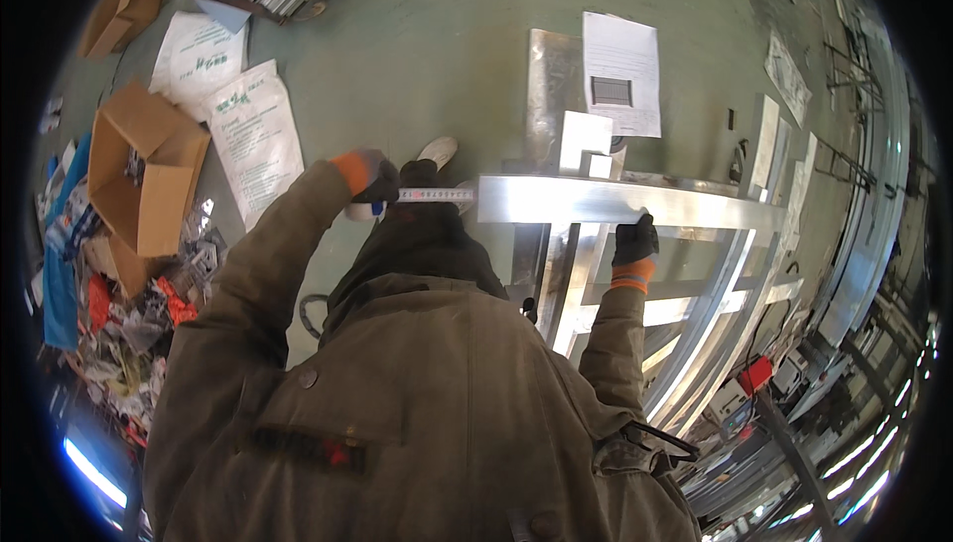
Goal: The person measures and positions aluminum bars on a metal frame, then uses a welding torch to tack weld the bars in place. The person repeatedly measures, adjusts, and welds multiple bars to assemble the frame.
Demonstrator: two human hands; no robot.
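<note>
My left hand (pixel 375 181), in a black glove with an orange cuff, grips the case of a tape measure (pixel 365 208). Its white blade (pixel 437 196) runs rightward to the end of a long shiny aluminium bar (pixel 556 201). My right hand (pixel 634 239), gloved the same way, presses on the near edge of that bar further right. The bar lies across a frame of aluminium profiles (pixel 695 294). My olive coat fills the lower middle of the view.
A printed sheet (pixel 622 70) lies on a metal plate (pixel 552 85) beyond the bar. Open cardboard boxes (pixel 144 175) and white sacks (pixel 256 135) sit on the green floor at left, above a heap of small packets. More metal profiles (pixel 854 244) line the right side.
</note>
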